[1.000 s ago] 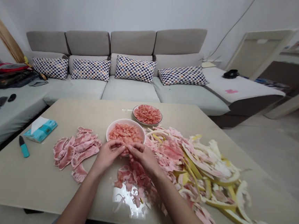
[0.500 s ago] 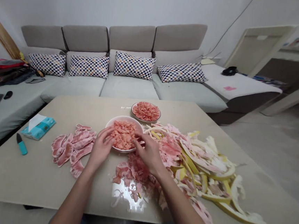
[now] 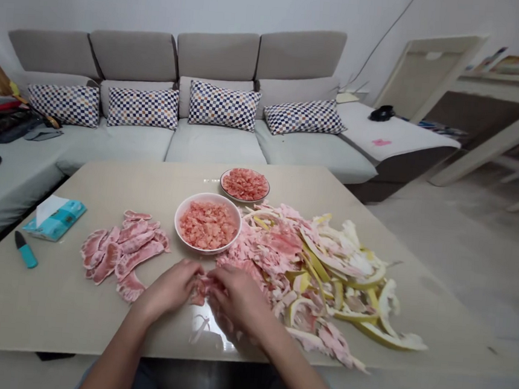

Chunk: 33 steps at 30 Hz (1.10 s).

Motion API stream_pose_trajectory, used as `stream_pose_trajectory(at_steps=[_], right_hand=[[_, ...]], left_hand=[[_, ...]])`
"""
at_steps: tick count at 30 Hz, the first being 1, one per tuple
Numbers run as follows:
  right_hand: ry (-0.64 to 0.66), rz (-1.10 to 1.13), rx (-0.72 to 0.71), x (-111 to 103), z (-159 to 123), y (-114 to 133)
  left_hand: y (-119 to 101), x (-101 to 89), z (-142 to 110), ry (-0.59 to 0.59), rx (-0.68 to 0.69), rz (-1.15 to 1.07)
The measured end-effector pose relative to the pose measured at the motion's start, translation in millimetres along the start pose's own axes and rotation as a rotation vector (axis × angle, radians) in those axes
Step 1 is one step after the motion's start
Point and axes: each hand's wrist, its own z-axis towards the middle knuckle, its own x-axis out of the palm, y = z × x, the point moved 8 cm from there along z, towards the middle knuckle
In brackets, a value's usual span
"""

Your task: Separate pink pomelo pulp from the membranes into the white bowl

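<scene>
Just in front of a white bowl (image 3: 177, 231) filled with pink pomelo flesh (image 3: 208, 223), my two hands meet low over the table. Pink pomelo membrane scraps (image 3: 199, 290) lie between them. My left hand (image 3: 173, 288) has its fingers curled on the left side of these scraps. From the right, the bent fingers of my right hand (image 3: 238, 297) close on the same scraps and cover part of them. Left of the bowl lies a pile of pomelo segments (image 3: 122, 249) in their skins. A dark-rimmed plate of pomelo flesh (image 3: 245, 185) stands behind the bowl.
A large heap of pomelo peel and pith (image 3: 325, 273) spreads across the table's right side. On the left lie a blue tissue pack (image 3: 59, 220) and a small knife (image 3: 26, 251) with a teal handle. A grey sofa (image 3: 218, 145) with checkered cushions stands behind the table (image 3: 49, 315).
Both hands have parted over the bowl, then come back toward me and down to the membrane scraps. Flesh held between the fingertips earlier is no longer in them. The view has shifted slightly right.
</scene>
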Motion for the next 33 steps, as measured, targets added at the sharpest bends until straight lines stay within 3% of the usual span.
stream_pose_trajectory(at_steps=[4,8,12,15,17,20,25,29,33], right_hand=[[0.092,-0.208,-0.117,41.7,-3.4,14.6],[0.11,-0.312,-0.092,71.9,8.5,14.2],[0.107,-0.331,-0.056,80.7,13.3,11.5],[0.118,-0.298,-0.076,72.5,9.4,12.7],[0.112,-0.173,-0.072,59.1,6.7,10.7],[0.084,0.291,0.062,32.7,5.7,-7.2],[0.154,0.83,0.271,9.4,5.4,-40.1],[0.181,1.174,0.336,3.5,3.0,-45.3],[0.204,1.315,0.352,2.6,0.3,-40.5]], left_hand=[[16.3,1.3,1.9,0.104,-0.127,0.303],[25.1,-4.6,-0.2,0.094,-0.208,0.379],[33.3,-9.1,-2.0,0.065,-0.25,0.415],[35.2,-9.6,-1.6,0.064,-0.245,0.411],[33.4,-9.0,-0.9,0.07,-0.226,0.398],[24.2,-7.8,-0.1,0.075,-0.171,0.363],[-13.3,1.0,1.0,0.135,0.033,0.065],[-32.3,7.4,4.3,0.156,0.016,-0.142],[-35.1,10.7,7.6,0.125,-0.065,-0.322]])
